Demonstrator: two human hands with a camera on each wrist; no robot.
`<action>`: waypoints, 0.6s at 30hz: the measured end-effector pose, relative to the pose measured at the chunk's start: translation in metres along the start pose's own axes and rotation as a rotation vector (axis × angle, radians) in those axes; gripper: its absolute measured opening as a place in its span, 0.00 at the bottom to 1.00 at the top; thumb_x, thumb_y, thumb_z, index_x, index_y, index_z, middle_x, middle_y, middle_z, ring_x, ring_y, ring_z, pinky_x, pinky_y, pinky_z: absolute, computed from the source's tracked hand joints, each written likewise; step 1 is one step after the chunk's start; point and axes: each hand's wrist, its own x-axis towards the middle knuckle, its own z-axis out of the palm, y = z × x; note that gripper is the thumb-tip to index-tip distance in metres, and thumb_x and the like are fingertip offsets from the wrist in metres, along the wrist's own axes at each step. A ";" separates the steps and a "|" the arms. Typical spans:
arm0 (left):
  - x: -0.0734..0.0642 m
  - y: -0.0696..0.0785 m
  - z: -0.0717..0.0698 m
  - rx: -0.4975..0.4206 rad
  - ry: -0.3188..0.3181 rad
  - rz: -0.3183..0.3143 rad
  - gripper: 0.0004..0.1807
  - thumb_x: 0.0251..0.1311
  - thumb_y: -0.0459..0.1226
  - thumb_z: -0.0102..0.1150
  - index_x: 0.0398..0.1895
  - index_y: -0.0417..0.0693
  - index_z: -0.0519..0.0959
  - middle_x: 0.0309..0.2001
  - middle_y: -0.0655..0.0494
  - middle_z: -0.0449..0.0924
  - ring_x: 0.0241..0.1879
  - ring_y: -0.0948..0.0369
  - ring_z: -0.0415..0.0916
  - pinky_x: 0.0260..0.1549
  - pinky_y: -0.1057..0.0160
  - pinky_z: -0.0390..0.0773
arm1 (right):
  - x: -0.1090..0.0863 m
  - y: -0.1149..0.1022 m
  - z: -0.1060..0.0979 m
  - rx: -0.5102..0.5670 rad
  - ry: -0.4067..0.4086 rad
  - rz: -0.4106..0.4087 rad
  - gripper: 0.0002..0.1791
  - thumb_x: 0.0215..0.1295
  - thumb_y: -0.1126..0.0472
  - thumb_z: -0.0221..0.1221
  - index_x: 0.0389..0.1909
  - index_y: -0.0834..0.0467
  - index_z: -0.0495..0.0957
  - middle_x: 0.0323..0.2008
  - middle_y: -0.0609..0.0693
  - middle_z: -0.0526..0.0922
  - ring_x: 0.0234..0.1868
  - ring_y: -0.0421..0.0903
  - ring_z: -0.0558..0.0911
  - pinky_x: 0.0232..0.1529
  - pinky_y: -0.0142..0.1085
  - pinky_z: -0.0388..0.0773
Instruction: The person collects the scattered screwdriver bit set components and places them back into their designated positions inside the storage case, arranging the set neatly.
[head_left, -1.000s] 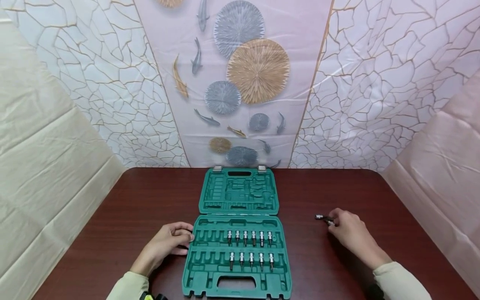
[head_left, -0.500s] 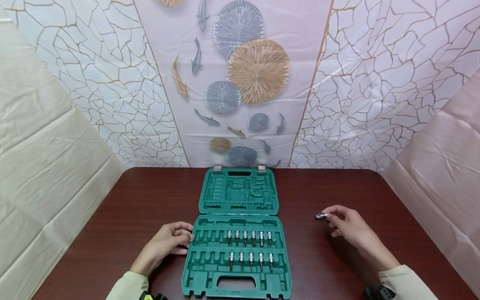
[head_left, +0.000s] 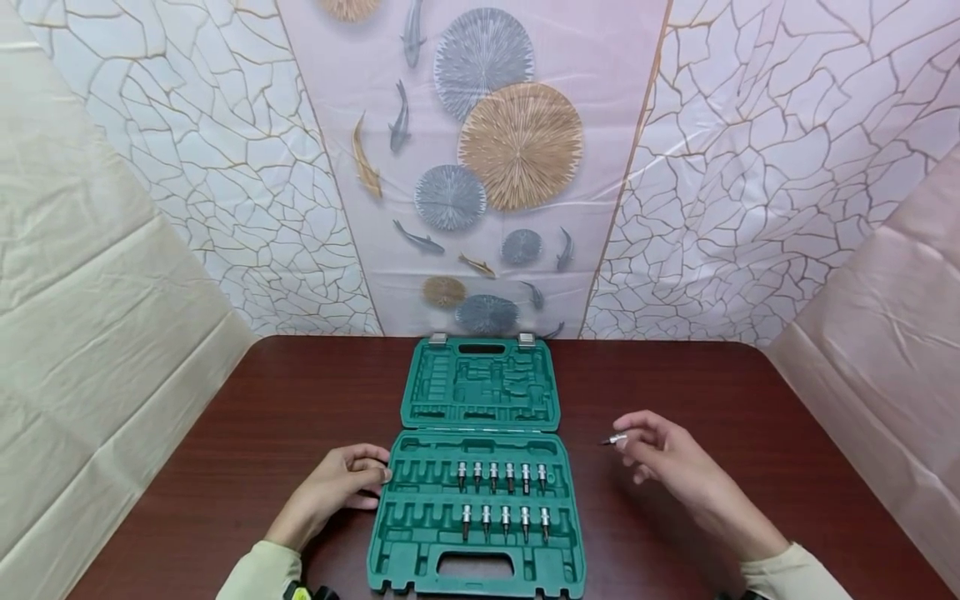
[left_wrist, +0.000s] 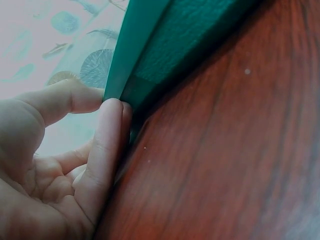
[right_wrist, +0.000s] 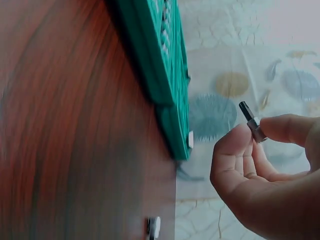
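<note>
A green plastic tool case [head_left: 573,558] lies open on the table, its lid [head_left: 480,417] folded back. Two rows of silver-headed bit sockets [head_left: 526,477] stand in its right half. At the case's left edge is my left hand [head_left: 330,487], its loosely bent fingertips touching the outer wall, as the left wrist view shows close up. To the right of the case, above the table, my right hand [head_left: 671,458] pinches a single bit socket [right_wrist: 254,124] between thumb and fingertips. Its dark bit end points away from the fingers.
In the right wrist view, another small silver and black piece [right_wrist: 154,227] lies on the brown wooden table [head_left: 300,392]. The left-hand slots [head_left: 412,514] of the case hold no bits. A patterned cloth wall [head_left: 480,167] rises behind the table.
My right hand picked up a bit socket from the table on the right and moved left with it towards the case. My left hand has stayed at the case's edge.
</note>
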 end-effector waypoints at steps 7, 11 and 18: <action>0.001 0.000 0.000 0.003 0.004 -0.007 0.21 0.68 0.37 0.65 0.60 0.36 0.77 0.43 0.51 0.86 0.37 0.57 0.82 0.34 0.58 0.87 | 0.000 -0.010 0.023 0.066 -0.054 0.000 0.17 0.71 0.69 0.61 0.56 0.68 0.69 0.37 0.51 0.81 0.36 0.44 0.79 0.32 0.34 0.81; 0.001 0.000 0.000 0.005 0.003 -0.010 0.21 0.68 0.38 0.66 0.60 0.36 0.77 0.43 0.51 0.86 0.37 0.57 0.82 0.35 0.58 0.87 | 0.001 -0.013 0.035 0.086 -0.076 -0.007 0.18 0.71 0.67 0.62 0.55 0.69 0.69 0.37 0.51 0.81 0.35 0.44 0.78 0.33 0.34 0.80; 0.000 0.001 0.000 0.005 -0.004 -0.007 0.22 0.69 0.38 0.66 0.60 0.35 0.77 0.42 0.51 0.86 0.37 0.57 0.83 0.35 0.58 0.87 | 0.005 -0.017 0.055 0.076 -0.127 -0.010 0.20 0.75 0.62 0.63 0.59 0.70 0.73 0.42 0.53 0.84 0.34 0.45 0.79 0.34 0.34 0.80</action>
